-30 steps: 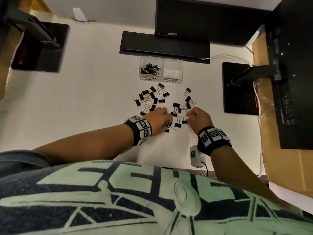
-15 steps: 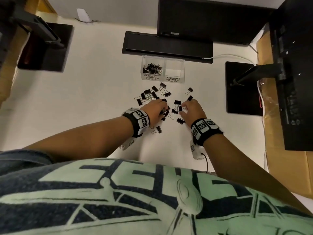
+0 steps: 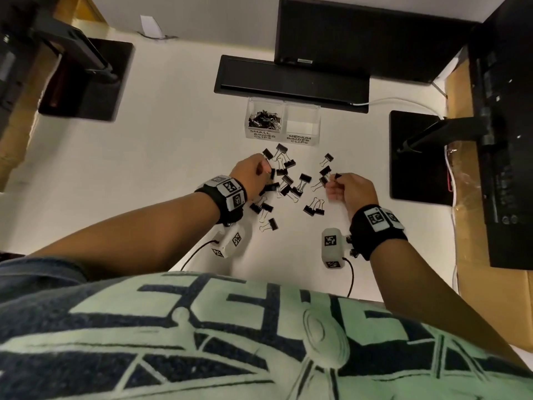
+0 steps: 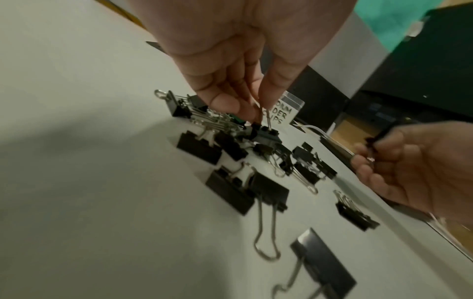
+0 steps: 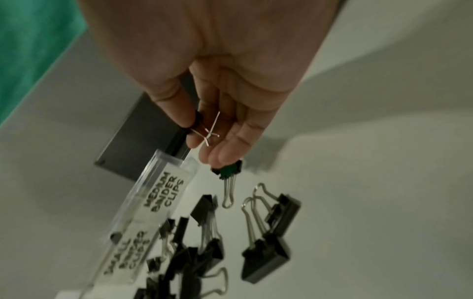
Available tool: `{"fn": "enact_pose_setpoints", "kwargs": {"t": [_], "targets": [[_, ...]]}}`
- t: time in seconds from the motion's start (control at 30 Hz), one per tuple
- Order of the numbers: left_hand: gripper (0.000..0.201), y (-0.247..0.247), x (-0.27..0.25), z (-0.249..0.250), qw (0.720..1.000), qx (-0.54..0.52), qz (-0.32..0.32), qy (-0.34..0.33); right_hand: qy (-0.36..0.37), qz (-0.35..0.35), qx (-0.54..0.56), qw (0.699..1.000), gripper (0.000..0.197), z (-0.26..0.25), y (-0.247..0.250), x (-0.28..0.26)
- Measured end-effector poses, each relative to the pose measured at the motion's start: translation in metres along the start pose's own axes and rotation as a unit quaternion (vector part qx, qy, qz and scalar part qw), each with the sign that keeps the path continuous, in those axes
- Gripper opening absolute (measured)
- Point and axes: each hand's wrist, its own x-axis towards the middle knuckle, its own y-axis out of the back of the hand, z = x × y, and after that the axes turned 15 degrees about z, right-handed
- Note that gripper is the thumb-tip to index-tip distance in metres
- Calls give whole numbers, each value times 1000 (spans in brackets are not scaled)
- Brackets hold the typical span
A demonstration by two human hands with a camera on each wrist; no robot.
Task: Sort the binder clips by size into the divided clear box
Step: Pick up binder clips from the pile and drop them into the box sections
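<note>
Several black binder clips (image 3: pixel 291 183) lie scattered on the white desk in front of the clear divided box (image 3: pixel 282 122). Its left compartment, labelled small, holds a heap of small clips (image 3: pixel 264 119). The right one, labelled medium (image 5: pixel 163 190), looks bare. My left hand (image 3: pixel 253 174) sits at the left of the pile and pinches the wire handle of a small clip (image 4: pixel 266 133) between thumb and finger. My right hand (image 3: pixel 346 189) is at the pile's right edge and pinches a small clip (image 5: pixel 199 125) with its wire handles sticking out.
A black keyboard (image 3: pixel 291 82) and a monitor (image 3: pixel 360 36) stand just behind the box. Black monitor bases (image 3: pixel 418 157) (image 3: pixel 86 79) flank the work area. Cardboard (image 3: pixel 490 255) lies at the right edge. The desk's near edge runs under my wrists.
Both hands moved apart: the left went up and left over the pile, the right swung out to the right edge, now holding a small clip off the desk.
</note>
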Motion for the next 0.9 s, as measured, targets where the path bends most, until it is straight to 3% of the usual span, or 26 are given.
{"fn": "enact_pose_setpoints", "kwargs": {"t": [0.1, 0.2, 0.3, 0.4, 0.53, 0.63, 0.77, 0.9], "targets": [[14, 3, 5, -1, 1000, 13, -6, 6, -49, -8, 70, 996, 20, 1, 11, -1], [17, -1, 5, 2, 996, 67, -19, -56, -60, -6, 63, 996, 12, 4, 16, -2], [16, -13, -2, 6, 980, 111, -15, -162, -17, 13, -27, 999, 18, 9, 17, -1], [20, -31, -18, 15, 955, 131, -72, -257, 19, 4, -116, 993, 17, 16, 19, -2], [26, -57, -36, 20, 922, 143, -133, -334, 157, -11, -301, 940, 14, 27, 22, -8], [27, -64, -36, 17, 913, 177, -149, -337, 200, -25, -346, 916, 6, 33, 20, -17], [26, -52, -24, 3, 909, 199, -137, -341, 253, -69, -389, 883, 21, 41, 15, -23], [22, -33, -15, -5, 934, 178, -100, -294, 304, -74, -394, 864, 19, 44, 9, -24]]}}
